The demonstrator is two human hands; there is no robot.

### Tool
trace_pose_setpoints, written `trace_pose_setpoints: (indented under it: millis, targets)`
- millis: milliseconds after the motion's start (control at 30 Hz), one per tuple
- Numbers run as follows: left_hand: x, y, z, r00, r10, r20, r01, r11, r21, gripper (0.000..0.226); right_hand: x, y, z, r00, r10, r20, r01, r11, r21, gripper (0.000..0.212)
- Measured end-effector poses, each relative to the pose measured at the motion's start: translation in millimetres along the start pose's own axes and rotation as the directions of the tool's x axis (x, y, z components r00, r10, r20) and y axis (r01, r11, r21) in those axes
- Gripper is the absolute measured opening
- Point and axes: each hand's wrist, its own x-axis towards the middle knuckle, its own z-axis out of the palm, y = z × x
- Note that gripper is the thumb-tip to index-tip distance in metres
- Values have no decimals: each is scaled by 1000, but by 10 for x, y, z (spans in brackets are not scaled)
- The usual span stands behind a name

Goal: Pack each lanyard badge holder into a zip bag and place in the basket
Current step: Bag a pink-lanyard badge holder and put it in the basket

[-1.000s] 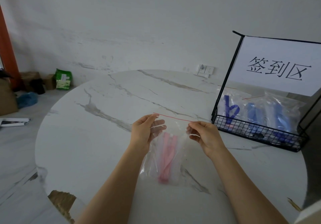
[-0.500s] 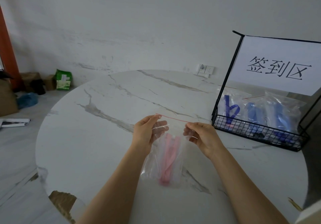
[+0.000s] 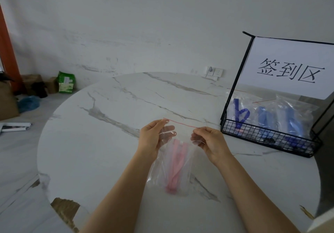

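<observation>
The only writing that can be read is on the white sign fixed to the black frame above the basket, printed in large black characters: 签到区; the green packet on the floor by the wall carries a label too small to read; the basket stands at the right of the round marble table and holds several clear bags with blue lanyards leaning upright inside it; the zip bag is held in front of the person over the table, left of the basket and apart from it, with a pink lanyard hanging inside; the left hand pinches the bag's upper left corner between thumb and fingers, the fingers showing through the plastic; the right hand pinches the top edge at the right end of the red strip, fingers curled in tight; compared with a second ago the right hand's fingertips have edged slightly left along the top edge, while the left hand, the bag and the basket sit about where they were.
</observation>
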Motion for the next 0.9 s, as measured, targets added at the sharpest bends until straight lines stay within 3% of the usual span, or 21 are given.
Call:
trace_pose_setpoints:
  millis: [200,467,667,900]
  targets:
    - [-12,9,8,999,2,38,-2,1000,19,15,-23,-16,2,996,12,88,-14,1000,25,16]
    - [-27,1,32,998,-5,68,2,999,38,16,-8,0,8,998,-33,48,32,999,20,17]
    - [-29,6,22,997,0,72,-2,999,36,16,-31,-47,-12,994,17,110,-24,997,69,13]
    - [-39,-9,50,993,-24,114,12,995,104,16,-71,-70,-7,998,0,67,7,995,-104,13]
